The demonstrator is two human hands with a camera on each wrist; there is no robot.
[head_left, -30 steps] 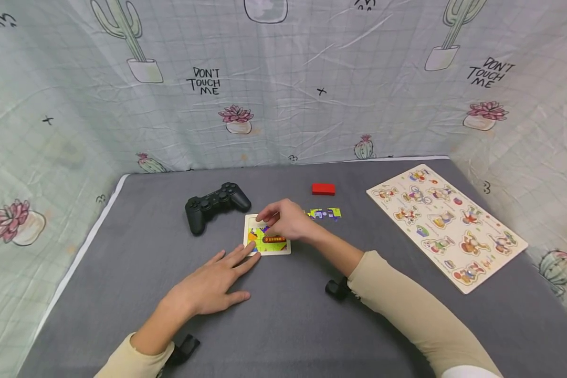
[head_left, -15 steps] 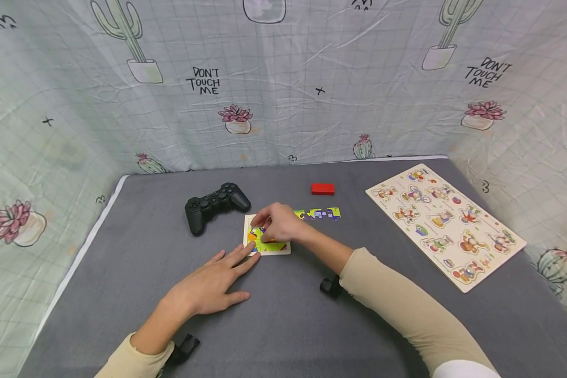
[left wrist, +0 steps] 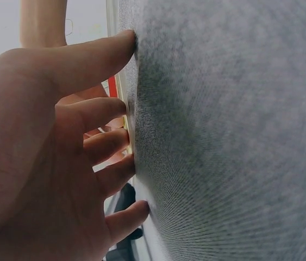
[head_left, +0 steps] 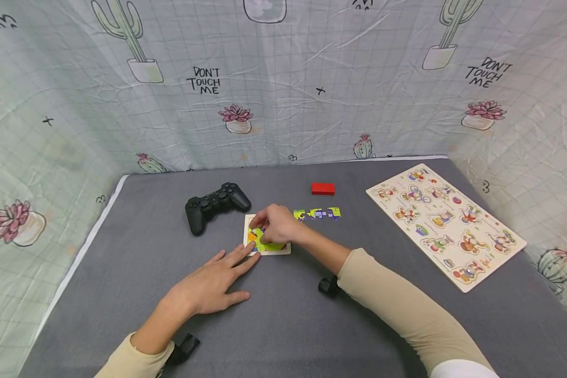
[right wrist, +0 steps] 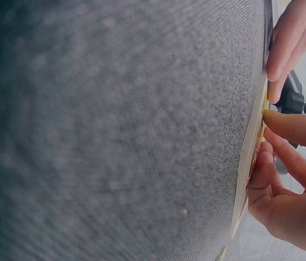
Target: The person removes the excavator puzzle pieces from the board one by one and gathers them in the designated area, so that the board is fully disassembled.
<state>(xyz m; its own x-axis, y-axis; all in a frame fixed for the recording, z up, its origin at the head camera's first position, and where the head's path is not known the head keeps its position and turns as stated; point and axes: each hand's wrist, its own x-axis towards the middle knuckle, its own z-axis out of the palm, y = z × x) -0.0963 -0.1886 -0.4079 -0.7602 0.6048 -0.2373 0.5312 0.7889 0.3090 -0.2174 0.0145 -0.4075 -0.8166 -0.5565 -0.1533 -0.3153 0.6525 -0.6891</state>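
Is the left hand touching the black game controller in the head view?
No, the left hand touches the small puzzle board, while the black game controller lies apart from that hand.

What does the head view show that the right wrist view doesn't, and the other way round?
Only the head view: the red block, the large picture board and the puzzle tray seen from above.

Only the right wrist view: a low, nearly edge-on look at the tray's pale rim.

Both: the tray, left hand, right hand, black game controller and grey cloth.
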